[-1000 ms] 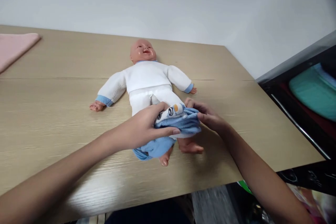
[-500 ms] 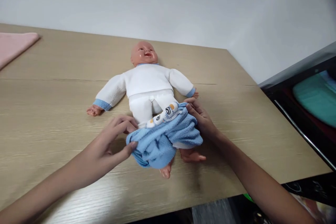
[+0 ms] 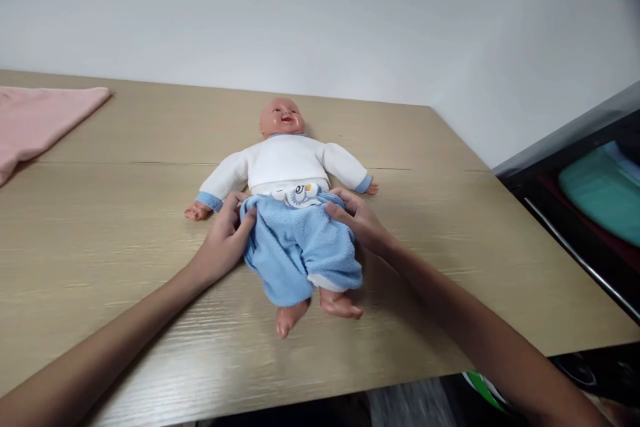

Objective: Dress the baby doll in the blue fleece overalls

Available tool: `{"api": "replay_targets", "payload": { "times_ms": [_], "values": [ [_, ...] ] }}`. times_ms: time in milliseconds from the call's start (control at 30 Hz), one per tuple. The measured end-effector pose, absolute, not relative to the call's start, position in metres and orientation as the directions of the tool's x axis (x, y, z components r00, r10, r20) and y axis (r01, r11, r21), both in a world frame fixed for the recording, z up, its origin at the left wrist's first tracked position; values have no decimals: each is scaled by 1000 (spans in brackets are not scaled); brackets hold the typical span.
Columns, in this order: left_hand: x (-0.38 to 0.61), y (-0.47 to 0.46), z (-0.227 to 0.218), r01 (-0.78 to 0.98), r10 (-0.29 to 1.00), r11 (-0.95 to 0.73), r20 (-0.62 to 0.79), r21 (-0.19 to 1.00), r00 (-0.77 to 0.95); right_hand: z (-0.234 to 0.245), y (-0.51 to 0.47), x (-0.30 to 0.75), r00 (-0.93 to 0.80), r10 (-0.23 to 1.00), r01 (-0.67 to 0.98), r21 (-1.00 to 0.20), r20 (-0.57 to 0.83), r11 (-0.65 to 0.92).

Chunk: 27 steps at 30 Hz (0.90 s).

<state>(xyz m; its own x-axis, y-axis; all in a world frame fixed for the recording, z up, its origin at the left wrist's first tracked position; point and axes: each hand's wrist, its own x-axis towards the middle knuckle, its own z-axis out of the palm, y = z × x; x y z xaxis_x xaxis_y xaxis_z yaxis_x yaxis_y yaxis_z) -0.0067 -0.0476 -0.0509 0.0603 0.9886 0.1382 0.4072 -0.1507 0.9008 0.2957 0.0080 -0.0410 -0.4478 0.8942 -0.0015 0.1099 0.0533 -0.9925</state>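
Note:
A baby doll [image 3: 287,160] lies on its back on the wooden table, head away from me, in a white top with blue cuffs. Blue fleece pants [image 3: 295,247] cover its legs up to near the hips, and both bare feet stick out below. My left hand [image 3: 227,233] pinches the waistband on the left side between thumb and fingers. On the right side, my right hand [image 3: 357,217] grips the waistband the same way. A white patch with embroidered eyes shows at the front of the waist. Some fingertips are hidden behind the cloth.
A pink cloth [image 3: 40,117] lies at the table's far left. The wooden table [image 3: 450,267] meets a white wall at the back. To the right stands a dark open container or shelf with teal fabric [image 3: 595,193] inside. A green and white item [image 3: 483,387] is below the front edge.
Both hands have pulled the pants up the doll's legs from about the knees to near the hips. The white lower body is now mostly covered. The view has shifted slightly.

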Motion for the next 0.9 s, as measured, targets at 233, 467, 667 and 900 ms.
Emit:
{"api": "replay_targets", "payload": {
  "times_ms": [233, 467, 667, 900],
  "values": [
    [-15, -32, -40, 491, 921, -386, 354, 781, 162, -39, 25, 287, -403, 892, 76, -963, 206, 257],
    [-17, 19, -45, 345, 981, -173, 193, 923, -26, -52, 65, 267, -242, 949, 105, -966, 204, 235],
    [-14, 22, -40, 403, 923, -366, 381, 839, 45, -31, 56, 278, -263, 905, 342, -845, 334, 410],
    [-17, 44, -33, 370, 978, -202, 203, 907, 39, -34, 91, 262, -276, 911, 190, -911, 307, 365]
  ]
}}
